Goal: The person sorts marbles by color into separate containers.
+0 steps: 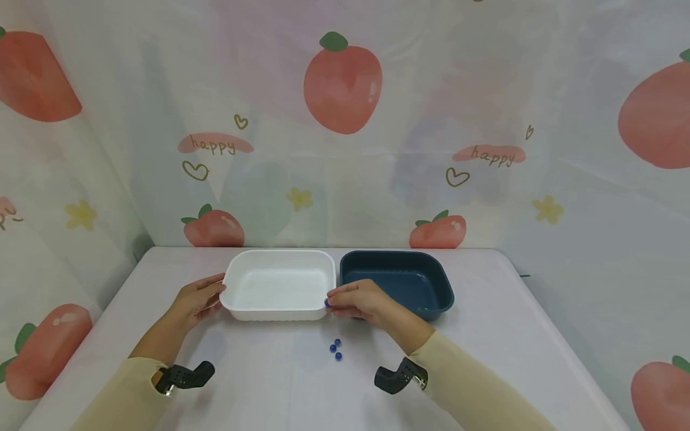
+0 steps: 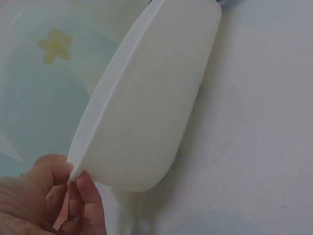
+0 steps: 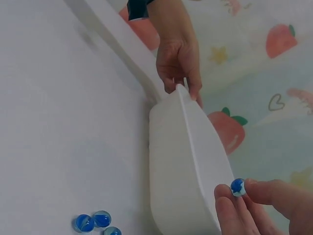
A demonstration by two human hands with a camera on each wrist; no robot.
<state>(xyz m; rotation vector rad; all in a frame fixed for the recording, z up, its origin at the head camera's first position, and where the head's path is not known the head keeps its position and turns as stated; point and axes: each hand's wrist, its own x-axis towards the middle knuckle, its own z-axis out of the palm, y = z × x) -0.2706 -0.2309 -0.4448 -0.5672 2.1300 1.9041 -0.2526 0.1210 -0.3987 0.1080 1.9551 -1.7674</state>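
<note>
My left hand (image 1: 200,300) pinches the left rim of a white plastic basin (image 1: 277,315) between thumb and fingers; the left wrist view shows this grip (image 2: 63,196) close up. At the basin's front right corner, my right hand (image 1: 360,299) holds a clear and blue glass marble (image 3: 237,187) between thumb and fingertips, near the rim. In front of the basins, three similar marbles (image 1: 333,348) lie close together on the tablecloth; the right wrist view also has these loose marbles (image 3: 84,223) at its lower edge. No marbles show inside the white basin.
A dark blue basin (image 1: 443,302) stands just right of the white one, partly behind my right forearm. The white-covered table (image 1: 259,371) meets a fruit-patterned curtain (image 1: 345,179) at the back. Black straps with cameras (image 1: 188,376) sit on both wrists.
</note>
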